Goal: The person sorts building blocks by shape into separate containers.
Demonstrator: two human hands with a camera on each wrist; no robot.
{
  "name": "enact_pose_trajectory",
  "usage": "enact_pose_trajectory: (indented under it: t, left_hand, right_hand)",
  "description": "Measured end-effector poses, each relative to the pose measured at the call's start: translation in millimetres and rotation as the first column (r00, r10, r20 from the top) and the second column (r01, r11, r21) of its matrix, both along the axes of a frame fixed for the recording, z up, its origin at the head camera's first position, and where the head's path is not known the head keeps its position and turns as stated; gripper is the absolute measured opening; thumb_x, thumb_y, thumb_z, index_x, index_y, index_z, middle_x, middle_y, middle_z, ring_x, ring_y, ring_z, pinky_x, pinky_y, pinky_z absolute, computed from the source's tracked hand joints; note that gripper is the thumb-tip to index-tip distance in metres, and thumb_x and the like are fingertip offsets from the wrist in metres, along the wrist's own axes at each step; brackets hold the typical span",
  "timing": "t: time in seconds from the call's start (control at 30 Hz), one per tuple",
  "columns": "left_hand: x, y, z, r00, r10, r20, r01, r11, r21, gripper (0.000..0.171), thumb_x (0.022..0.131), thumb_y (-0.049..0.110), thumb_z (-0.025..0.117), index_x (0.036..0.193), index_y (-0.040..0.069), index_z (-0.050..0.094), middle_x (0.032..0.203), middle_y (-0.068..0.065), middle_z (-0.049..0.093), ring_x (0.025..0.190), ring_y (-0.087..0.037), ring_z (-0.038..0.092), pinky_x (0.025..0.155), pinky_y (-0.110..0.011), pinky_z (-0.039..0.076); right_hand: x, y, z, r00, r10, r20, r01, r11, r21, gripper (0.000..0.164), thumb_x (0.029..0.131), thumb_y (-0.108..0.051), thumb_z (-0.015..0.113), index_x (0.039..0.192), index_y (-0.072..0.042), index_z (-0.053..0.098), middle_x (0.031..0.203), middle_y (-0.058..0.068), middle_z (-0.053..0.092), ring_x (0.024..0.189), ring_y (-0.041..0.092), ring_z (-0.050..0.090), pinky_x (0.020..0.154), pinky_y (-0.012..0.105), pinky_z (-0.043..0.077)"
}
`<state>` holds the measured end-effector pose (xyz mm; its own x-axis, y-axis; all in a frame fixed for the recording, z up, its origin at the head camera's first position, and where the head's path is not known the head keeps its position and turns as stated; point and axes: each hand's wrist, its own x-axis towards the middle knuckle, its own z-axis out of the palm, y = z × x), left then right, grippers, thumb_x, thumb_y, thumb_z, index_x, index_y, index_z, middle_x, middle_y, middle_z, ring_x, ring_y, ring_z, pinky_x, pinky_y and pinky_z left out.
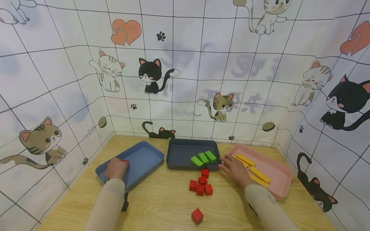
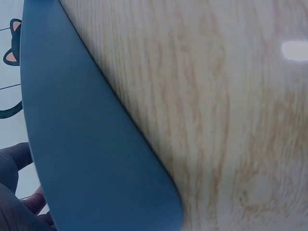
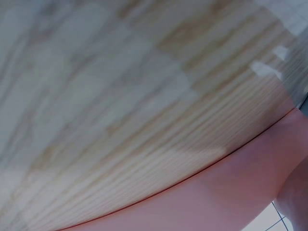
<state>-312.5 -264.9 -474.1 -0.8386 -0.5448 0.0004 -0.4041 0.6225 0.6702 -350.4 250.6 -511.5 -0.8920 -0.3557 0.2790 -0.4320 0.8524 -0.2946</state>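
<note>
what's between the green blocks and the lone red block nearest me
In the head view: the dark tray's front rim, then five clustered red blocks.

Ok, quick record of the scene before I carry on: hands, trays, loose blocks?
left hand: over blue tray, fingers curled at a red block
right hand: open, between dark tray and pink tray; contact unclear
dark tray: three green blocks
pink tray: yellow blocks, partly hidden by right hand
table: five red blocks clustered, one more apart, nearer the person
</note>
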Motion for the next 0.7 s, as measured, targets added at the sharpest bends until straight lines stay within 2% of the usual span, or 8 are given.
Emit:
enact_pose_trajectory:
  t: [0.23,0.5,0.7]
  left_hand:
    - [0.4,2,3.3,1.0,-0.022,-0.01,0.022,1.0,0.02,0.038,0.089,0.026,0.06,0.103,-0.009,0.061,0.108,-0.033,0.062,0.1,-0.05,0.056,0.091,-0.074,0.028]
    - [3.2,9,13.2,0.999,-0.045,-0.016,0.046,0.998,0.039,0.051,0.094,0.03,0.06,0.121,-0.012,0.052,0.115,-0.033,0.058,0.108,-0.053,0.052,0.095,-0.075,0.025]
    - [2.2,11,17.0,0.997,-0.065,-0.042,0.066,0.997,0.032,0.049,0.095,0.031,0.061,0.12,-0.011,0.053,0.111,-0.031,0.059,0.107,-0.052,0.052,0.097,-0.075,0.025]
  right_hand:
    - [-0.1,0,-0.8,1.0,-0.008,-0.002,0.008,1.0,-0.002,0.052,0.101,-0.043,0.054,0.139,-0.008,0.057,0.146,0.023,0.046,0.13,0.046,0.045,0.106,0.062,0.034]
    - [2.4,-1,2.3,1.0,0.001,-0.011,0.0,1.0,0.006,0.052,0.101,-0.043,0.054,0.138,-0.007,0.058,0.145,0.024,0.047,0.129,0.047,0.047,0.104,0.062,0.036]
    - [1.7,-1,2.1,1.0,0.001,-0.009,-0.001,1.0,0.008,0.052,0.101,-0.043,0.054,0.139,-0.007,0.057,0.145,0.024,0.046,0.129,0.046,0.046,0.105,0.061,0.036]
